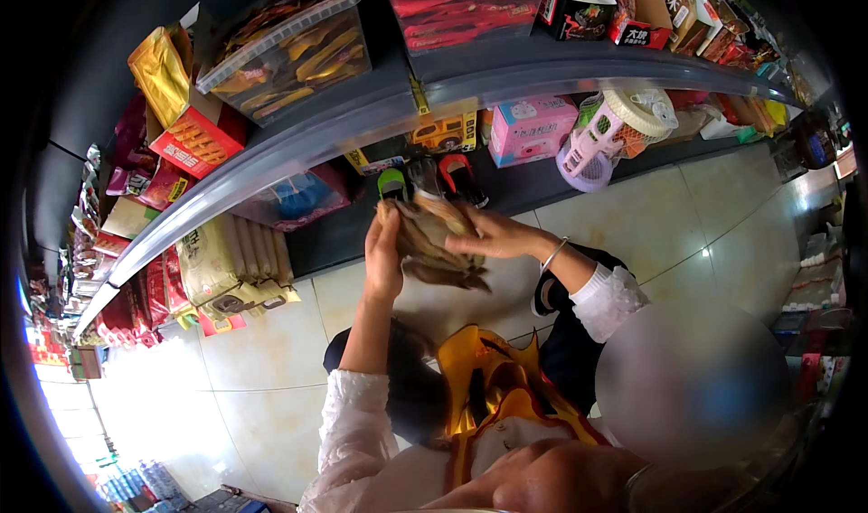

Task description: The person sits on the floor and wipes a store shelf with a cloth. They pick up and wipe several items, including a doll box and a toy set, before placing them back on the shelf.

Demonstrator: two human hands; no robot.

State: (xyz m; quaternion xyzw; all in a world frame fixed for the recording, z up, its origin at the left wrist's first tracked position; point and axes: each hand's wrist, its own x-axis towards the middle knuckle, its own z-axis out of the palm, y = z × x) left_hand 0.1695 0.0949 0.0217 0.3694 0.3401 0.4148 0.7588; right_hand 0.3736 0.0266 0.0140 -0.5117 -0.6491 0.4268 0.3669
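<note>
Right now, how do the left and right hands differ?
Pose: the left hand points up the picture, gripping the brown bundle; the right hand reaches leftward across it.
Look: the right hand has a bracelet at its wrist; the left hand has none.
Shared: both are at the brown bundle, and both arms wear white sleeves.

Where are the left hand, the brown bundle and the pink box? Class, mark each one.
Left hand [383, 258]: head view, on the middle of the hand.
Brown bundle [421, 236]: head view, on its exposed middle, between the hands.
Pink box [533, 133]: head view, on its front face.
</note>
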